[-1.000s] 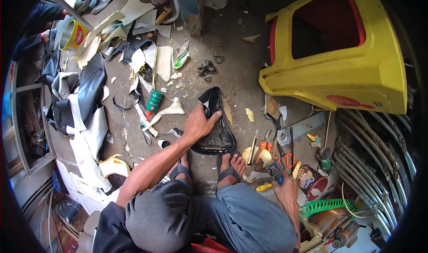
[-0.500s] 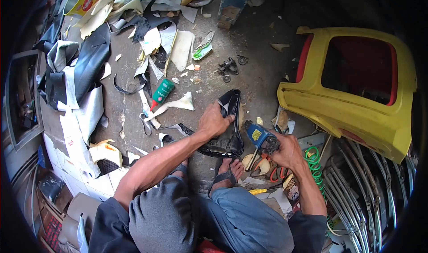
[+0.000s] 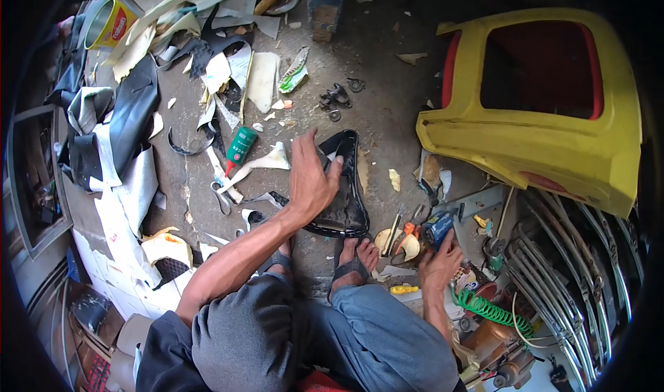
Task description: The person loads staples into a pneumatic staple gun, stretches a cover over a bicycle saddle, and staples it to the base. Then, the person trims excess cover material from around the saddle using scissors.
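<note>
Spreading left hand (image 3: 313,187), fingers apart, over black saddle-shaped piece (image 3: 342,214) at frame centre; resting right hand (image 3: 440,265), loosely uncurled, near blue tool (image 3: 437,229) at lower right, contact unclear.

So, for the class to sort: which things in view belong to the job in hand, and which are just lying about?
Seemingly in the job:
- black seat-shaped piece, under the left hand
- blue tool, by the right hand

Apparently lying about:
- green bottle
- yellow shell
- yellow tub
- curved metal bars
</note>
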Demonstrator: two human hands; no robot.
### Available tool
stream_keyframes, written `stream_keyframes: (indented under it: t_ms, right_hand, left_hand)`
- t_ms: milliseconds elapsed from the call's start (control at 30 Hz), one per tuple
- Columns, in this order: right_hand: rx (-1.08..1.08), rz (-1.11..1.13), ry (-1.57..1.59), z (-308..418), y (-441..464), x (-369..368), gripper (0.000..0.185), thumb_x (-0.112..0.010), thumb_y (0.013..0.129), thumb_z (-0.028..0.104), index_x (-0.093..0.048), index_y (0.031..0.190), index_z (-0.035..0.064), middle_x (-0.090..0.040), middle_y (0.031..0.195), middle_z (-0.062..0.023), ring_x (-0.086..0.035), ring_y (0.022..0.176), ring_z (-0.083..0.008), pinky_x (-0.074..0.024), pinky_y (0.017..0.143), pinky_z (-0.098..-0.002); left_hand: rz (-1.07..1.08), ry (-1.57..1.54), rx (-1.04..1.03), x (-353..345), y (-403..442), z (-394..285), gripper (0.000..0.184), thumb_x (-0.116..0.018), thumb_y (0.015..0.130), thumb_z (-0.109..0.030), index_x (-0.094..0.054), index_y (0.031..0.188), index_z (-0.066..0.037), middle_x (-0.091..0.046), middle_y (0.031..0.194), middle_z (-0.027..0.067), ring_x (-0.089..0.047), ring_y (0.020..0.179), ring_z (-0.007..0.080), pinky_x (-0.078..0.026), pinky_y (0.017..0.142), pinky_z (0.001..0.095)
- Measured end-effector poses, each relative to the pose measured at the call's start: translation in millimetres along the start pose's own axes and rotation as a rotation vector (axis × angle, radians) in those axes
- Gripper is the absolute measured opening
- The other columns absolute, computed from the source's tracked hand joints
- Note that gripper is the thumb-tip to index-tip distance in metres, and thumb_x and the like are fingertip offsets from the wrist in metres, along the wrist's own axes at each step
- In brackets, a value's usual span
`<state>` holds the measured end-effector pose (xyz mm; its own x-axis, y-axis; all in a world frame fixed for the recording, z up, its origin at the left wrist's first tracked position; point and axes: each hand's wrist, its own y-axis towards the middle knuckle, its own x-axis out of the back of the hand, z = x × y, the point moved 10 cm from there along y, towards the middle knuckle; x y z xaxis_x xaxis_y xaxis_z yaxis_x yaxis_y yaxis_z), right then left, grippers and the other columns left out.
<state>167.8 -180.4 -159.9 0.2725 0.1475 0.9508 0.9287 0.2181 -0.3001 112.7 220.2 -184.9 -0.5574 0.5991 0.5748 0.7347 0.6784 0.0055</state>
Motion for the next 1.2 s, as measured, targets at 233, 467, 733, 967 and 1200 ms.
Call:
stream_keyframes:
  t_ms: [233, 467, 733, 967, 1200]
  right_hand:
    - [0.013, 0.052, 0.255, 87.4, -2.2, -54.8, 0.039, -0.070, 0.091, 0.023, -0.061, 0.119, -0.0036, -0.064, 0.105, -0.0254, -0.066, 0.097, -0.0420, -0.0524, 0.083, -0.0496]
    - [0.110, 0.016, 0.196, 92.2, 10.1, -53.3, 0.031, -0.071, 0.087, 0.025, -0.063, 0.099, -0.0026, -0.068, 0.100, -0.0265, -0.067, 0.091, -0.0446, -0.0533, 0.081, -0.0534]
    - [-0.053, 0.227, 0.780, 137.1, 47.6, -13.2, 0.039, -0.060, 0.099, 0.025, -0.061, 0.126, -0.0039, -0.070, 0.105, -0.0260, -0.067, 0.104, -0.0429, -0.0528, 0.089, -0.0495]
    - [0.413, 0.036, 0.660, 231.0, 77.5, 25.7, 0.050, -0.047, 0.107, 0.024, -0.046, 0.151, 0.0019, -0.070, 0.097, -0.0276, -0.071, 0.091, -0.0442, -0.0537, 0.083, -0.0490]
    - [0.311, 0.203, 0.541, 259.0, 88.3, 14.7, 0.051, -0.049, 0.105, 0.021, -0.044, 0.153, 0.0056, -0.069, 0.088, -0.0317, -0.070, 0.084, -0.0497, -0.0534, 0.074, -0.0553]
  left_hand:
    - [0.189, 0.212, -0.095, -42.3, 11.4, -2.1, 0.031, -0.074, 0.091, -0.020, -0.066, 0.118, -0.008, -0.060, 0.113, 0.0182, -0.060, 0.104, 0.0391, -0.049, 0.087, 0.0486]
    - [0.084, 0.107, -0.042, -45.2, 11.7, 6.7, 0.020, -0.074, 0.088, -0.014, -0.068, 0.106, -0.006, -0.061, 0.104, 0.0183, -0.063, 0.096, 0.0405, -0.052, 0.082, 0.0485]
    - [0.061, -0.055, -0.005, -48.3, 7.1, 14.6, 0.013, -0.068, 0.087, -0.004, -0.064, 0.099, 0.000, -0.056, 0.101, 0.0197, -0.057, 0.099, 0.0406, -0.048, 0.086, 0.0500]
    - [0.041, -0.045, -0.016, -48.2, 7.1, 16.3, 0.013, -0.067, 0.086, -0.003, -0.064, 0.099, 0.000, -0.055, 0.103, 0.0197, -0.055, 0.099, 0.0402, -0.048, 0.085, 0.0495]
    - [0.031, -0.071, -0.011, -49.9, 7.1, 21.3, 0.014, -0.066, 0.086, -0.002, -0.063, 0.099, 0.000, -0.054, 0.104, 0.0198, -0.055, 0.099, 0.0405, -0.048, 0.085, 0.0501]
